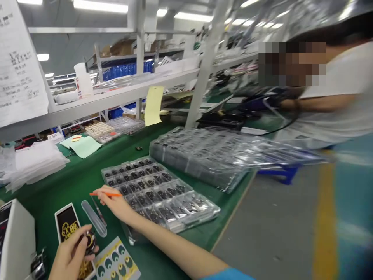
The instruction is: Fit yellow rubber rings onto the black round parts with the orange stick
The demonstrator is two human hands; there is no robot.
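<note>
My left hand (71, 252) is closed on a small round black part (90, 242) with a gold-coloured ring on it. The fingers cover much of that part. My right hand (115, 204) pinches a thin orange stick (105, 194), held nearly level over the bench. Below it lie a slim pointed tool (100, 213) and a clear elongated plastic case (93, 217). Beside my left hand stands a white box (57, 222) with yellow rings (70, 229) inside. A sheet of oval green and yellow stickers (116, 261) lies to the right of that hand.
Clear compartment trays (157, 190) of dark small parts stand stacked by my right forearm. More stacked trays (186, 155) are behind them. A white device (17, 241) sits at the left. A metal shelf (122, 93) crosses above the bench. A co-worker (335, 77) leans in at the right.
</note>
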